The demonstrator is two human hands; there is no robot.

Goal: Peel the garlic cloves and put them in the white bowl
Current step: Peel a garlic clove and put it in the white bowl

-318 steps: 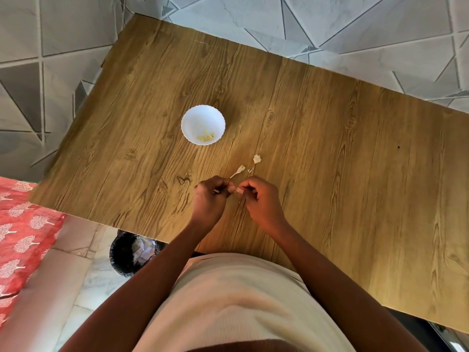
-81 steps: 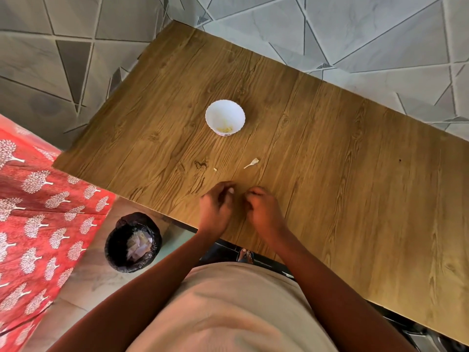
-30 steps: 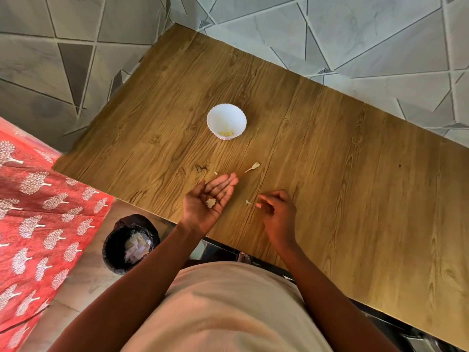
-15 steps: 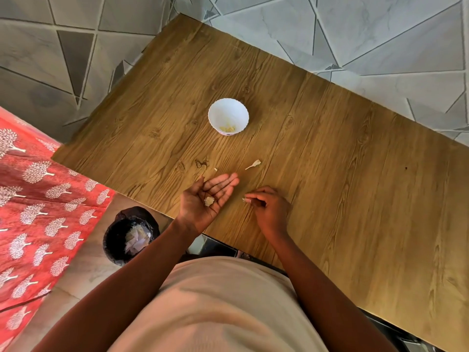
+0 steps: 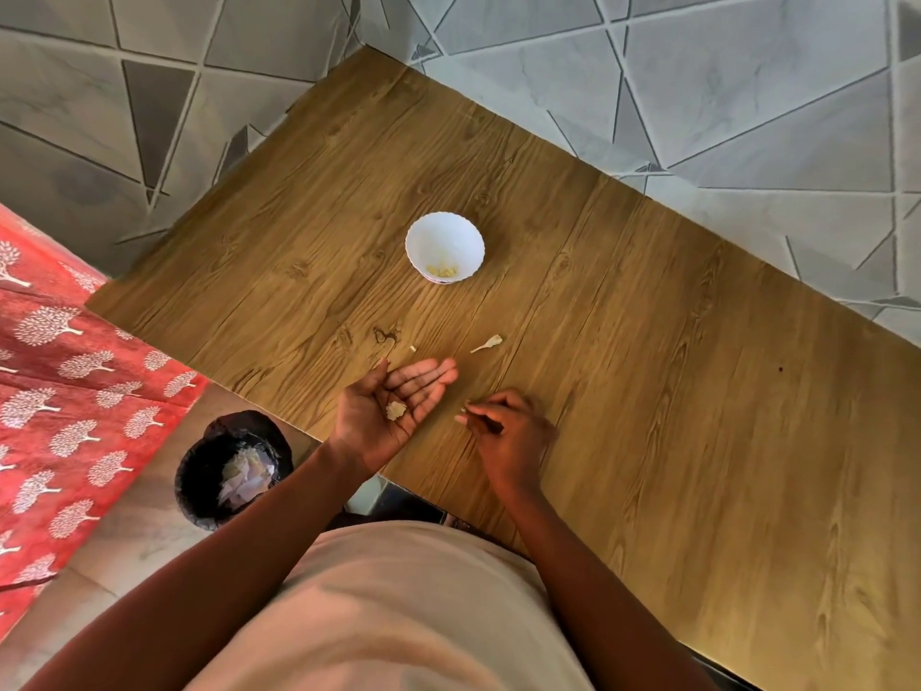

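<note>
The white bowl (image 5: 444, 246) stands on the wooden table (image 5: 648, 391) with several pale peeled garlic cloves (image 5: 443, 269) at its bottom. My left hand (image 5: 386, 416) lies palm up near the table's front edge, fingers straight, and carries a small pale scrap of garlic skin (image 5: 396, 410) on the palm. Just to its right, my right hand (image 5: 503, 426) rests on the table with fingertips pinched together on a tiny bit of peel (image 5: 462, 415). A dry garlic stem piece (image 5: 487, 344) and a small crumb (image 5: 412, 348) lie on the table between the hands and the bowl.
A black bin (image 5: 231, 471) lined with a bag and holding pale scraps stands on the floor below the table's front-left edge. A red cloth with white tree prints (image 5: 65, 391) lies at the left. Grey tiled walls border the table's far sides.
Earlier both hands worked together on a clove. My left hand has since turned palm up with a skin scrap on it, and my right hand has been picking tiny peel bits off the table beside it.
</note>
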